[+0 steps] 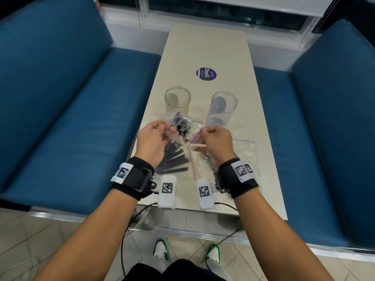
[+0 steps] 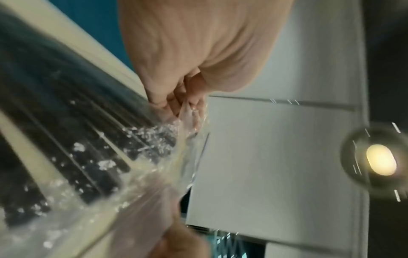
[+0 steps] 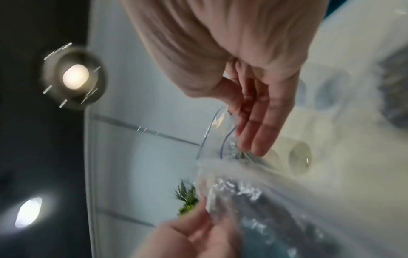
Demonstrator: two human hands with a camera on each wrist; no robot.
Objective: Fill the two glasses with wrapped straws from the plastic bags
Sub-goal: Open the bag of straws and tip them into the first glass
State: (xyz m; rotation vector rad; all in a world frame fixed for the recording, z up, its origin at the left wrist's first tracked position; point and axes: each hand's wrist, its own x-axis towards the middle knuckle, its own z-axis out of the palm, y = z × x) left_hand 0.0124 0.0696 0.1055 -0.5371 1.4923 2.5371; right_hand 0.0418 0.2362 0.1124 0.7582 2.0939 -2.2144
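Observation:
Two clear glasses stand on the table with no straws in them, the left glass point(image 1: 177, 97) and the right glass point(image 1: 222, 108). Just in front of them I hold a clear zip bag point(image 1: 185, 128) of black wrapped straws point(image 1: 176, 159) above the table. My left hand point(image 1: 166, 129) pinches the bag's left lip, with its fingers point(image 2: 176, 104) curled on the plastic. The right hand point(image 1: 204, 131) pinches the right lip by the blue zip line point(image 3: 223, 139). The black straws point(image 2: 84, 139) fan out inside the bag.
A second clear bag point(image 1: 244, 150) with pale straws lies on the table under my right wrist. A purple round sticker point(image 1: 206, 74) sits farther back on the table point(image 1: 207, 47). Blue bench seats point(image 1: 85, 118) flank both sides. Cables hang off the near edge.

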